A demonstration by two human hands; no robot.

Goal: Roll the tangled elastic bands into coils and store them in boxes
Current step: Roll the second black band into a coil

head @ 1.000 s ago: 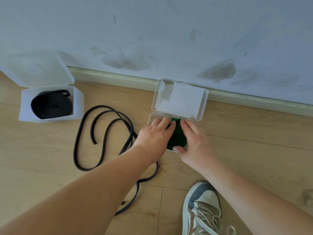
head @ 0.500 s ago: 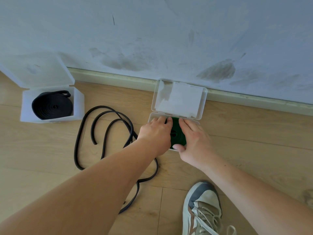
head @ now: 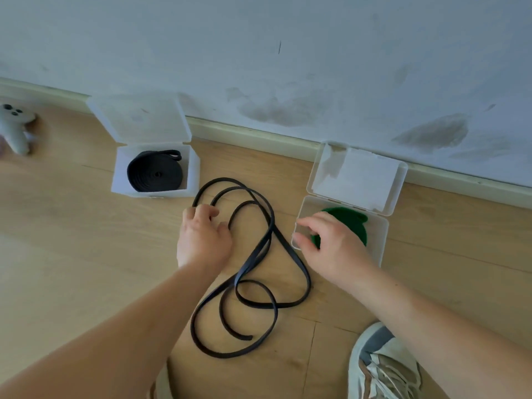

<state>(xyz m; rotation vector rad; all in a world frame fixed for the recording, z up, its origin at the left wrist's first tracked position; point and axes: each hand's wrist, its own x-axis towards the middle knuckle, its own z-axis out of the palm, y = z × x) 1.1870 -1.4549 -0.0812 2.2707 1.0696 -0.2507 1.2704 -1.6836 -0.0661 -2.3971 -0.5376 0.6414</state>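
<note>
Far off on the left, a small grey controller [head: 13,126] lay on the wooden floor [head: 72,254], close to the wall [head: 288,38]. Next came a white box [head: 121,175] with its lid [head: 141,119] standing open and leaning back on the wall. A black band rolled into a coil [head: 155,174] lay flat inside that box. Just to the right of it, a long loose black band [head: 308,283] lay on the floor in big messy loops, between the two boxes. The left hand [head: 201,237] was down on the far left loops of this band. Its fingers [head: 203,211] were bent and their tips lay on the band, but I could not tell if the hand had a hold of it or was only touching it. The right hand [head: 331,246] was over the near left corner of a clear box [head: 381,243], partly hiding what was inside. Its fingers were loose and a little spread, and they held nothing; they looked blurry, so I could not tell if they touched the box. A green coil [head: 345,216] lay inside this clear box, partly behind the hand. The clear lid [head: 357,180] stood open at the back, against the strip of trim [head: 253,133] at the bottom of the wall. Near the lower right, the toe of a pale shoe [head: 383,370] rested on the floor.
</note>
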